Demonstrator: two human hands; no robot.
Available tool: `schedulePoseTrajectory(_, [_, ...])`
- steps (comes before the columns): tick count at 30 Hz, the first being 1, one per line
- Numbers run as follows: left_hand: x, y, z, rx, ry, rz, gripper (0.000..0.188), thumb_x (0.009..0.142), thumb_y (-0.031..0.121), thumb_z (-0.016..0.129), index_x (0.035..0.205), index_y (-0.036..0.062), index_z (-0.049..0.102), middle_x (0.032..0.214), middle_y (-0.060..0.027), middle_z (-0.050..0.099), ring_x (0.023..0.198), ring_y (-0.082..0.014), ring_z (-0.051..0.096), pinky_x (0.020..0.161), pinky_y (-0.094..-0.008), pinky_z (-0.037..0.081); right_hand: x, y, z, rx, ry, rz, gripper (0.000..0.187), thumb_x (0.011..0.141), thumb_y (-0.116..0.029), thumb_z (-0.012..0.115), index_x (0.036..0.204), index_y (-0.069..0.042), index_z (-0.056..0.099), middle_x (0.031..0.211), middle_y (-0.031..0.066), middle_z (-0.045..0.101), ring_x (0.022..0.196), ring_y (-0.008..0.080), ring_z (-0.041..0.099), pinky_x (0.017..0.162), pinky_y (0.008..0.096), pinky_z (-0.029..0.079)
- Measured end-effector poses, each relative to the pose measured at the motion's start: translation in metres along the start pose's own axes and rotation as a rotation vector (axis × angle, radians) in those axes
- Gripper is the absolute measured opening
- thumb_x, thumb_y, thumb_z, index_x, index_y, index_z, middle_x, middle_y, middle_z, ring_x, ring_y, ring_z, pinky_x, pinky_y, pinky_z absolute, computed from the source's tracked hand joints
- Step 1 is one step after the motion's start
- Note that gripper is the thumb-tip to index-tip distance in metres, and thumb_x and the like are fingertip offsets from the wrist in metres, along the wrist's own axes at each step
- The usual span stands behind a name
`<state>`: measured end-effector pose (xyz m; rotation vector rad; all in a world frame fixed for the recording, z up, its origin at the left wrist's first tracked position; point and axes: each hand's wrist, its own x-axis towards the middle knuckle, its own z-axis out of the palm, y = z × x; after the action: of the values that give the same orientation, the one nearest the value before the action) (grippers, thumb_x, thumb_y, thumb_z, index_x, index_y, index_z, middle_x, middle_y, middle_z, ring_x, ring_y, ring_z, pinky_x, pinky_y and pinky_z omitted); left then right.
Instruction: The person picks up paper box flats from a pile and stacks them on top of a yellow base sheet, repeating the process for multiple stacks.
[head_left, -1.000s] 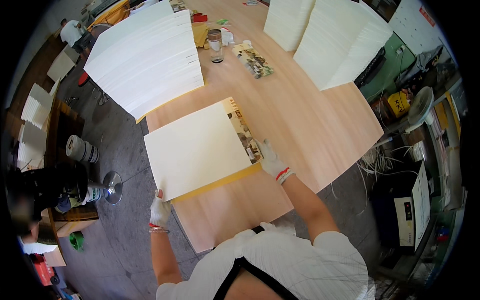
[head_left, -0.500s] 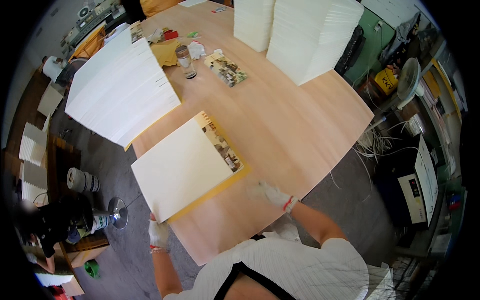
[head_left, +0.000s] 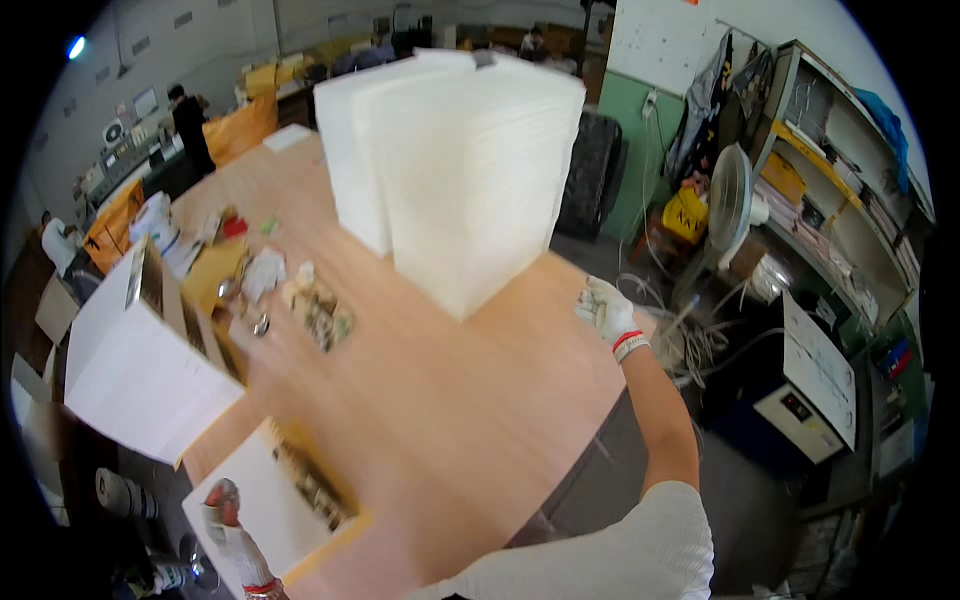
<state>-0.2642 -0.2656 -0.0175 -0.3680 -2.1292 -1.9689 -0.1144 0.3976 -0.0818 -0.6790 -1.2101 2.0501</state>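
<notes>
My right hand [head_left: 607, 312], in a white glove with a red-edged cuff, reaches out over the right side of the wooden table. Its fingers are apart, slightly bent, and hold nothing. To the left of it stand tall stacks of white sheets [head_left: 470, 190]. My left hand [head_left: 228, 525], also gloved with bare fingertips, is over the low pile of white sheets [head_left: 270, 500] at the near left. Blur hides how its fingers are set, and whether it touches the pile is unclear. A printed picture strip [head_left: 308, 482] and yellow board show along the pile's right side.
A large leaning stack of white sheets [head_left: 150, 370] lies at the left. Beyond it are brown paper [head_left: 215, 270], a glass jar [head_left: 258, 322] and a picture-printed piece [head_left: 318, 312]. A fan [head_left: 730, 200], loose cables and a dark-sided box [head_left: 790, 400] stand right of the table.
The view has swung up and to the right. My right hand has moved from the near table edge out toward the tall stacks. My left hand has shifted from the pile's near corner to over it.
</notes>
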Motion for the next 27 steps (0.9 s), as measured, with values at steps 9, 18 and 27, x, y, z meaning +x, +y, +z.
schedulePoseTrajectory(9, [0.093,0.047,0.274,-0.297,-0.315,-0.119,0.027,0.085,0.022,0.056,0.102,0.0018,0.050,0.099,-0.0112,0.057,0.093,-0.0246,0.059,0.083,-0.0362,0.047,0.241,-0.167,0.031,-0.064,-0.055,-0.307,0.060,0.085,-0.010,0.051,0.138,-0.006,0.023,0.131,0.0089,0.044,0.095,0.0174,0.052,0.086,0.0352,0.042])
schedulePoseTrajectory(18, [0.233,0.085,0.463,-0.447,-0.367,-0.249,0.048,0.089,0.039,0.046,0.125,0.0069,0.041,0.119,-0.0114,0.051,0.109,-0.0286,0.049,0.090,-0.0409,0.042,0.361,-0.206,0.064,-0.698,-0.151,-0.636,0.055,0.070,0.008,0.042,0.124,-0.003,0.044,0.111,0.0097,0.058,0.103,0.0189,0.055,0.083,0.0261,0.041])
schedulePoseTrajectory(27, [0.305,0.146,0.514,-0.699,-0.759,-0.458,0.051,0.087,0.038,0.049,0.126,0.0069,0.042,0.121,-0.0101,0.050,0.105,-0.0212,0.053,0.089,-0.0366,0.044,0.297,-0.195,0.050,-0.499,-0.405,-0.770,0.039,0.079,-0.010,0.046,0.117,-0.001,0.051,0.106,0.0124,0.060,0.091,0.0216,0.060,0.080,0.0305,0.045])
